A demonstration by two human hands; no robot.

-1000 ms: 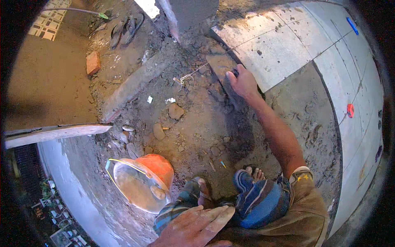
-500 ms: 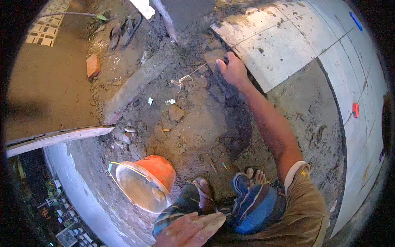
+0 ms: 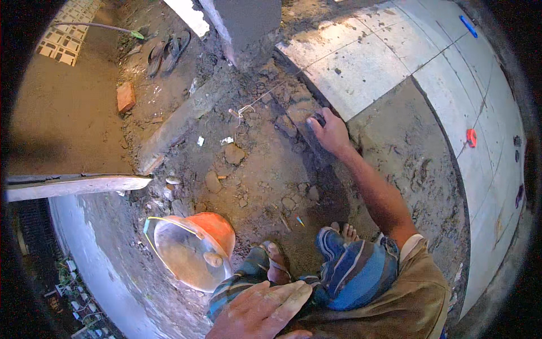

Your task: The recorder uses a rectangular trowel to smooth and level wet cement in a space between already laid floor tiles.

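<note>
Over at the far left I can see a cream block with a cut-out pattern [image 3: 68, 38] lying beyond a stretch of smooth brown ground, and below that ground a pale ledge [image 3: 79, 187] runs inward. An orange brick [image 3: 126, 97] sits by itself at the edge of the rough dirt, with a pair of dark sandals [image 3: 168, 55] lying a little farther off. Nearer the person stands an orange bucket [image 3: 219, 227] with a yellow handle; its inside is coated in tan muck, and a rounded lump [image 3: 213, 259] sits in there. Past it, a stone [image 3: 233, 153] rests on the dirt, and beyond the stone a pale string [image 3: 241, 112] is knotted, its line stretching toward the tiles.

The left hand [image 3: 262, 309] is low down over the striped trousers, back upward, fingers straight and laid side by side, with nothing visible in it. Farther out, a flat, muddy tool [image 3: 302, 117] lies on the wet ground alongside the tile edge; the right hand [image 3: 333, 133] is curled around its dark grip, thumb on the near side. To the right spread the pale tiles [image 3: 361, 65], dotted with mud, carrying a blue stick-like thing [image 3: 468, 26] and a small red object [image 3: 471, 138].
</note>
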